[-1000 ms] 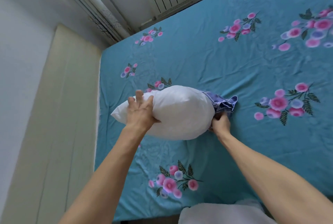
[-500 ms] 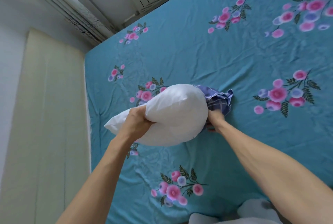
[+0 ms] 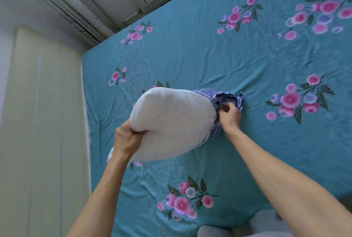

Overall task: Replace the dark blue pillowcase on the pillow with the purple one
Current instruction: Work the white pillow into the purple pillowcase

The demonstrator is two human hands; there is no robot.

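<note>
Dressing the pillow [image 3: 171,120] is the step in hand: lifted off the bed [image 3: 247,61], its near end is gripped by the left hand [image 3: 127,139], while right hand [image 3: 229,115] fingers pinch the bunched purple pillowcase [image 3: 224,98] at its far end. Next, I judge, draw the cloth along the pillow.

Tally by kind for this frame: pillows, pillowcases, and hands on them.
Pillows: 1, the white pillow
Pillowcases: 1, the purple pillowcase bunched at the pillow's right end
Hands: 2, left hand gripping the pillow, right hand pinching the pillowcase
Total: 4
</note>
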